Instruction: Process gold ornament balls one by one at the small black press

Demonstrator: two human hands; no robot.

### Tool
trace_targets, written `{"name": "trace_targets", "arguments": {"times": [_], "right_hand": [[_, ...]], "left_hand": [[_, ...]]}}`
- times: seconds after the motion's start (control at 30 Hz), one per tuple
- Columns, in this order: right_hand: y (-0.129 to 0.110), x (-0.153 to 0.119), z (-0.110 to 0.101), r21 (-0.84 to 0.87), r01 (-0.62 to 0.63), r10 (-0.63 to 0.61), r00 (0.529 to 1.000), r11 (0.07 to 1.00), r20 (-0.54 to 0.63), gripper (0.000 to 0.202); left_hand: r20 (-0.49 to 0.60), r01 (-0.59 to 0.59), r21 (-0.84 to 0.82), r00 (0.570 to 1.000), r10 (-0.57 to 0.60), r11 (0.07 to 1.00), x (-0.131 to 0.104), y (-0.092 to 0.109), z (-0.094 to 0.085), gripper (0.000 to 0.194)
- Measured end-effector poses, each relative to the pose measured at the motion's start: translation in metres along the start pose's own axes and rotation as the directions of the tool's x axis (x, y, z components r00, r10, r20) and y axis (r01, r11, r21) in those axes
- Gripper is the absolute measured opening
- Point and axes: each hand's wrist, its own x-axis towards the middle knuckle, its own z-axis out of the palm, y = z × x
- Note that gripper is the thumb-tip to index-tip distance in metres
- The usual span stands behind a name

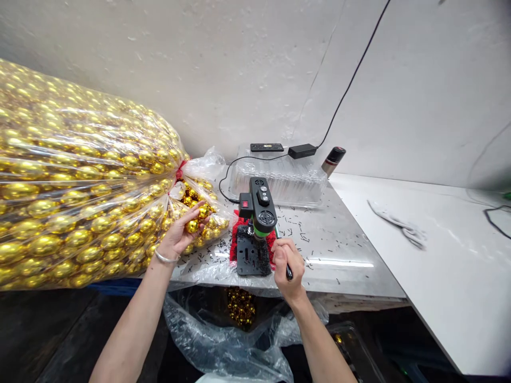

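Note:
My left hand (181, 234), with a bracelet at the wrist, holds a couple of shiny gold balls (192, 226) beside the torn opening of a large clear bag (88, 186) full of them. My right hand (288, 266) is wrapped round a thin tool with a black end (289, 272), just right of a small black machine (263, 205). The machine has a green ring under its head and stands on a slotted black base plate (249, 255) over a red cloth (235, 244). Small black bits cover the base and metal table.
Behind the machine is a clear plastic tray (279, 183) with a black adapter (302, 151) and a remote-like panel (266, 147). A spray can (334, 161) leans there. Gloves (397, 223) lie on the white table (447, 271). An open plastic bag (227, 346) with gold balls hangs below.

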Motion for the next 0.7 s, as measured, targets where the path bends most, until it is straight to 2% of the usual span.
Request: {"name": "trace_targets", "arguments": {"times": [0.13, 0.23, 0.37, 0.43, 0.5, 0.57, 0.7], "right_hand": [[0.001, -0.001, 0.000, 0.001, -0.007, 0.007, 1.000, 1.000, 0.000, 0.025], [0.001, 0.000, 0.000, 0.001, 0.000, 0.000, 1.000, 1.000, -0.006, 0.025], [-0.001, 0.001, -0.001, -0.016, 0.000, 0.000, 1.000, 1.000, 0.008, 0.024], [-0.001, 0.002, -0.002, -0.024, 0.013, -0.013, 1.000, 1.000, 0.018, 0.024], [-0.001, 0.002, -0.002, -0.028, 0.021, -0.021, 0.999, 0.999, 0.025, 0.024], [-0.001, 0.002, -0.002, -0.032, 0.014, -0.013, 1.000, 0.999, 0.027, 0.024], [-0.001, 0.000, -0.002, -0.025, -0.010, 0.011, 1.000, 1.000, 0.026, 0.026]], "left_hand": [[0.068, 0.023, 0.054, 0.997, -0.027, 0.998, -0.021, -0.023, 0.009, 0.042], [0.107, 0.012, 0.110, 0.994, -0.023, 0.994, -0.026, -0.050, 0.023, 0.046], [0.133, -0.023, 0.354, 0.991, -0.026, 0.935, -0.020, -0.093, 0.042, 0.046], [0.152, -0.097, 0.506, 0.988, 0.022, 0.857, -0.015, -0.111, 0.047, 0.041], [0.196, -0.218, 0.632, 0.973, 0.119, 0.744, -0.012, -0.123, 0.050, 0.037], [0.248, -0.308, 0.730, 0.951, 0.183, 0.610, -0.011, -0.129, 0.050, 0.036], [0.359, -0.415, 0.840, 0.908, 0.218, 0.349, -0.012, -0.129, 0.052, 0.035]]}}
